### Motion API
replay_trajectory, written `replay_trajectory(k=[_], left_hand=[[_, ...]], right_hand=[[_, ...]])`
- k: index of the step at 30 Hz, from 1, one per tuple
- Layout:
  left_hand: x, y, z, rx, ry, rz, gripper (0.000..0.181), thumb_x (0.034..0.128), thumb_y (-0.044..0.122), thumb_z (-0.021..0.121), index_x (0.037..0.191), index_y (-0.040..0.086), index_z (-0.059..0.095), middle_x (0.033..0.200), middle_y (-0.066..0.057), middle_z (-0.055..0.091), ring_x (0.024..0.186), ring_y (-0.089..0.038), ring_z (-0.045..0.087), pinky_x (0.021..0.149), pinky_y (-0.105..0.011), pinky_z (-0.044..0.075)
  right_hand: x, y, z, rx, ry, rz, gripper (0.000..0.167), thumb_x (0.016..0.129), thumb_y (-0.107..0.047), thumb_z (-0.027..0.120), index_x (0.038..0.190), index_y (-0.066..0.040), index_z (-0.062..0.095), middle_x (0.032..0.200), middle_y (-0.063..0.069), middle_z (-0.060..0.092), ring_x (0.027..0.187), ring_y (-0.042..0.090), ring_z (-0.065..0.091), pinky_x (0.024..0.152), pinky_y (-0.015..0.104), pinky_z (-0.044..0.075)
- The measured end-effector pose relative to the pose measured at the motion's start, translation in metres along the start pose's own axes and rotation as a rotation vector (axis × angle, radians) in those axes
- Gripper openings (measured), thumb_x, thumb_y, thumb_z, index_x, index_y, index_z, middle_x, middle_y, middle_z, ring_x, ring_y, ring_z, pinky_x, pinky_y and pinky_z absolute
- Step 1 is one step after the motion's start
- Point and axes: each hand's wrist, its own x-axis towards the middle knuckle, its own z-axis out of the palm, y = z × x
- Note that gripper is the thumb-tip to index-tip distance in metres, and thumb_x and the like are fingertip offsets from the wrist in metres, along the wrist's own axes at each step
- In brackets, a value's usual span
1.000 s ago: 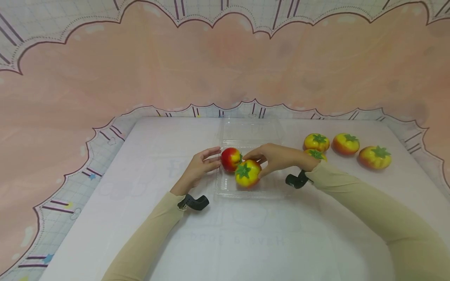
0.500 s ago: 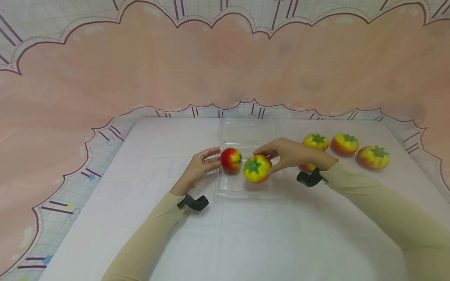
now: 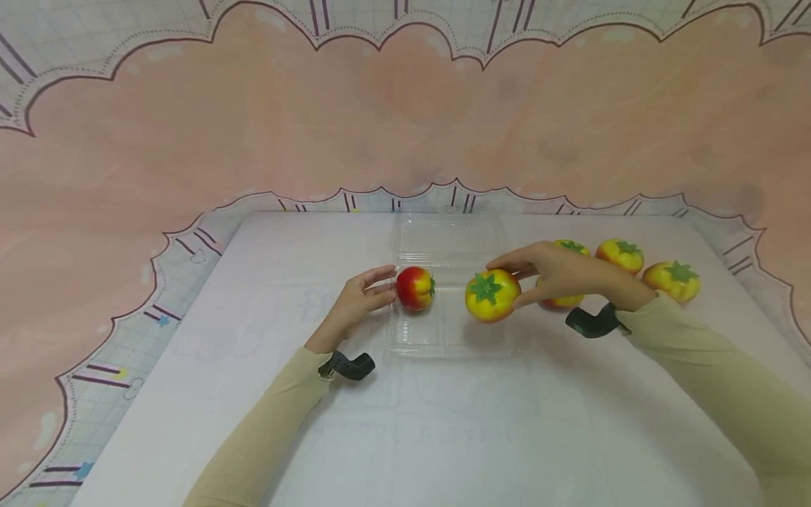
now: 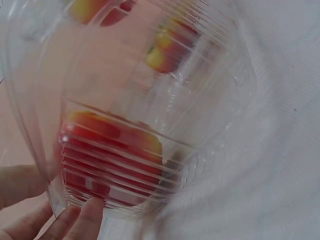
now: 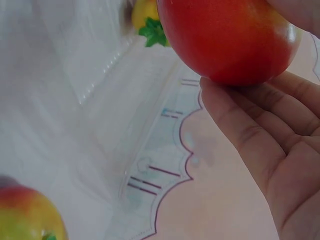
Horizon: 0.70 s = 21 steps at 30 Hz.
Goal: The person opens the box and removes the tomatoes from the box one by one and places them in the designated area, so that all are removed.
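A clear plastic clamshell box [image 3: 453, 334] lies with its lid raised at the back. Inside at its left, a red-and-yellow toy tomato [image 3: 415, 289] rests on its side, green leaves facing right. My left hand [image 3: 356, 303] touches the box's left wall with fairly straight fingers; the left wrist view has its fingertips [image 4: 90, 215] against the ribbed plastic. Above the box's right half, my right hand [image 3: 551, 271] pinches another toy tomato [image 3: 491, 299], yellow on top with green leaves. Its red underside shows in the right wrist view, fingers and thumb on either side.
Several more toy tomatoes stand right of the box: one [image 3: 619, 255] at the back, one [image 3: 671, 280] farther right, and others partly hidden behind my right hand. The white table [image 3: 304, 253] ends at a patterned peach cloth [image 3: 355, 127].
My right hand has moved right, carrying the yellow-topped toy tomato away from the red one. The left hand and the red toy tomato have stayed in place.
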Motion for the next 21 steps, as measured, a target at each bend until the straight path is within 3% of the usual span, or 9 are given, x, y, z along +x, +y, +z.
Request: replay_trajectory(k=[10,16,21], left_hand=[[0.001,0.000,0.000,0.001,-0.001,0.001,0.057,0.0894,-0.001,0.058,0.142,0.003,0.037,0.146,-0.018,0.039,0.132,-0.033,0.044,0.097,-0.032,0.047],[0.001,-0.001,0.000,-0.006,-0.001,0.002,0.057,0.0891,-0.001,0.058,0.142,0.003,0.038,0.146,-0.018,0.039,0.132,-0.033,0.044,0.097,-0.031,0.047],[0.001,-0.001,0.000,-0.001,-0.001,0.006,0.057,0.0891,-0.001,0.058,0.142,0.003,0.038,0.146,-0.018,0.039,0.132,-0.033,0.045,0.097,-0.032,0.047]], right_hand=[[-0.022,0.009,-0.005,-0.050,0.068,0.027,0.061,0.077,-0.022,0.077,0.132,-0.010,0.054,0.130,0.010,0.059,0.117,0.030,0.058,0.097,0.042,0.050],[-0.037,0.015,-0.008,-0.064,0.109,0.026,0.063,0.076,-0.031,0.077,0.132,-0.011,0.054,0.130,0.009,0.059,0.116,0.029,0.059,0.095,0.040,0.052],[-0.051,0.018,-0.012,-0.048,0.137,0.028,0.065,0.076,-0.034,0.077,0.132,-0.012,0.054,0.133,0.013,0.057,0.117,0.034,0.058,0.095,0.046,0.050]])
